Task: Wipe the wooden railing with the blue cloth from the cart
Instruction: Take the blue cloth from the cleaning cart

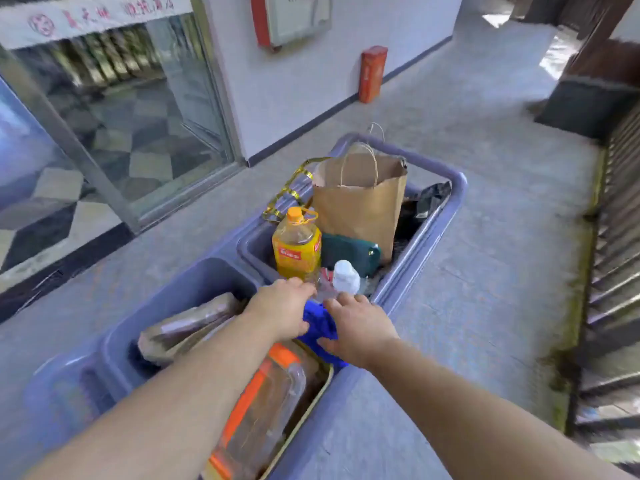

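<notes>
A grey concrete floor (485,209) runs along a white wall (294,84) with dark skirting. Glass doors (138,119) stand on the left, and sunlight patches lie far ahead.

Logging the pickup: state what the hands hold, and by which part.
The left hand and right hand both grip the blue cloth, one at each side.

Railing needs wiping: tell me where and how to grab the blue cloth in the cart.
Take the blue cloth by its bunched top fold, coming down from above. It lies crumpled in the cart, hemmed in by the white-capped bottle ahead and the orange-trimmed container behind, so only its top is free. The left hand and right hand flank it.
</notes>
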